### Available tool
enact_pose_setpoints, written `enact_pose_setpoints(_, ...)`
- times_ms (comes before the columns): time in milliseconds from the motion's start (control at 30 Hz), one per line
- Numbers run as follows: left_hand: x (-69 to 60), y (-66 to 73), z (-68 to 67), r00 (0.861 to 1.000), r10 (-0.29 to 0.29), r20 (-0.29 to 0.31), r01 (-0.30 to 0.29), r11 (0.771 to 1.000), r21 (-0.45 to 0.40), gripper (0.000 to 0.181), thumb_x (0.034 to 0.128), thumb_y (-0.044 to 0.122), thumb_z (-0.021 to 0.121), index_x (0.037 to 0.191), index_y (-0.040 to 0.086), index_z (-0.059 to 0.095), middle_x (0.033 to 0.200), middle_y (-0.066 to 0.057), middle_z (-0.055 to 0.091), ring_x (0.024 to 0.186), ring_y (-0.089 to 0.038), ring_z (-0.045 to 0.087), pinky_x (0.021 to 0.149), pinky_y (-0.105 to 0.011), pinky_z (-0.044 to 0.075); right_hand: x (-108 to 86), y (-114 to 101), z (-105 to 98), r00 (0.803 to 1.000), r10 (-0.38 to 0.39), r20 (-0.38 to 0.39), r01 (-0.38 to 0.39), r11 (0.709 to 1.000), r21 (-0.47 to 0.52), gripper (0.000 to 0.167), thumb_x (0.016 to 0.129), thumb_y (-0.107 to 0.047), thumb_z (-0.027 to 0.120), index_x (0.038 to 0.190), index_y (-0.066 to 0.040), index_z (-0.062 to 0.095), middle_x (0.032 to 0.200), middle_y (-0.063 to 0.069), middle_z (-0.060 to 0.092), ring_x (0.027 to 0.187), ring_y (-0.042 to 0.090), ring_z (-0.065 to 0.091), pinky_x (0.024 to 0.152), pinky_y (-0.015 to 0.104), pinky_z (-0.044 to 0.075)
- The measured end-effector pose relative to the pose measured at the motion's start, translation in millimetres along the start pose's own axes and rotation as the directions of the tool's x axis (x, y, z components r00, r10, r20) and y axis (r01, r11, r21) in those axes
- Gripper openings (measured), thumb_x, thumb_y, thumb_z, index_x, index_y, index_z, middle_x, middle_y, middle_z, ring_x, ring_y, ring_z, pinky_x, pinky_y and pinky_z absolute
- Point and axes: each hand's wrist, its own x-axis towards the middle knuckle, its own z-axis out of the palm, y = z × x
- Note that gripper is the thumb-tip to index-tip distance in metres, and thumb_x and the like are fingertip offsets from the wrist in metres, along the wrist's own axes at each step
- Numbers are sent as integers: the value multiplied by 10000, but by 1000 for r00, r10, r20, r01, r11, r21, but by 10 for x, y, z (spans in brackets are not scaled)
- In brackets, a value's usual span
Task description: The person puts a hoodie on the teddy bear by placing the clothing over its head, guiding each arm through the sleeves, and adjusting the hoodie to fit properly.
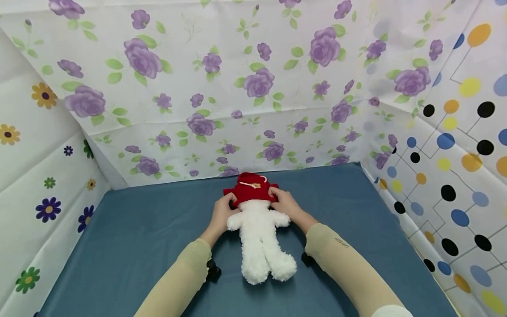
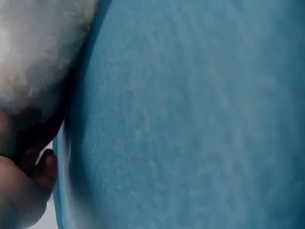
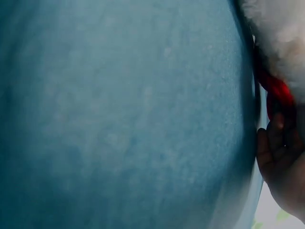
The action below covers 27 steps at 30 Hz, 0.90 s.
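Observation:
A fluffy white plush toy [image 1: 256, 237] lies on its back or front, I cannot tell which, with its legs toward me. A small red hooded sweater [image 1: 253, 191] with a white drawstring covers its head; the face is hidden. My left hand [image 1: 222, 214] pinches the sweater's left lower edge, thumb on top. At the opposite side my right hand [image 1: 286, 204] grips the right edge the same way. Both wrist views show only part of this: white fur [image 2: 38, 52] above the left hand's fingers, and red cloth [image 3: 279, 90] at the right hand's fingers.
The toy lies on a blue cloth-covered table [image 1: 150, 237]. Behind it rises a white sheet with purple roses [image 1: 202, 124]. Patterned sheets also stand on the left [image 1: 39, 176] and, with coloured dots, on the right [image 1: 459, 218].

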Motion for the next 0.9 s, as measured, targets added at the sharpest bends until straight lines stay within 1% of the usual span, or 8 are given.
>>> enact_pose_setpoints(100, -5, -9, -14, 999, -7, -40, 6, 1000, -23, 305, 806, -123, 677, 792, 106, 475, 721, -8, 381, 743, -217, 387, 687, -355, 332, 1, -56, 0, 1000, 17, 26, -16, 999, -31, 289, 920, 61, 644, 919, -146, 442, 750, -20, 306, 666, 173, 352, 689, 353, 309)
enact_pose_setpoints(333, -21, -11, -32, 998, -32, -50, 32, 999, -2, 384, 775, -121, 654, 701, 142, 385, 675, 34, 256, 689, -186, 287, 647, -342, 264, 4, -134, -30, 993, 23, 113, -16, 998, -64, 250, 964, -24, 683, 915, -133, 463, 729, -13, 340, 633, 166, 402, 672, 336, 348)
enact_pose_setpoints(467, -21, 0, -50, 998, -59, -14, 59, 998, 19, 374, 784, -98, 670, 691, 137, 395, 658, 34, 278, 673, -177, 286, 629, -327, 263, -34, -143, -110, 981, 43, 189, -31, 997, -67, 186, 1004, -182, 696, 995, -150, 514, 750, 7, 430, 643, 167, 437, 667, 337, 376)
enact_pose_setpoints(567, -19, 16, -129, 993, -100, 69, 99, 995, 11, 281, 834, -46, 719, 776, 111, 493, 689, 8, 420, 683, -183, 397, 639, -318, 330, -105, -187, -197, 976, 64, 210, -45, 995, -94, 202, 1012, -324, 713, 1071, -185, 578, 837, 5, 556, 705, 167, 515, 690, 348, 439)
enact_pose_setpoints(667, -28, 78, -276, 977, -138, 164, 141, 990, -6, 204, 910, 58, 791, 953, 88, 594, 845, -48, 586, 774, -210, 539, 696, -336, 430, -195, -260, -267, 989, 60, 135, -39, 987, -154, 261, 972, -428, 761, 1085, -221, 648, 979, -16, 627, 811, 158, 572, 734, 368, 502)
enact_pose_setpoints(733, -31, 141, -378, 968, -153, 199, 157, 987, -9, 252, 938, 158, 835, 1060, 86, 627, 954, -82, 635, 847, -229, 581, 741, -361, 477, -244, -318, -285, 998, 31, 58, -21, 985, -173, 309, 940, -458, 805, 1095, -221, 681, 1050, -21, 635, 881, 162, 589, 781, 383, 533)
enact_pose_setpoints(833, -10, 254, -464, 972, -136, 190, 136, 991, 12, 372, 926, 290, 872, 1167, 94, 669, 1049, -90, 660, 926, -245, 602, 805, -399, 519, -275, -411, -276, 1000, -17, -21, 14, 987, -160, 388, 916, -456, 849, 1163, -197, 700, 1120, -12, 642, 973, 175, 610, 862, 405, 561)
enact_pose_setpoints(900, 7, 324, -468, 976, -116, 187, 110, 993, 38, 450, 905, 331, 890, 1227, 95, 682, 1089, -84, 670, 973, -250, 607, 849, -419, 537, -262, -461, -242, 999, -41, -31, 37, 991, -128, 429, 924, -426, 857, 1221, -169, 686, 1143, -3, 657, 1016, 181, 623, 907, 407, 566)
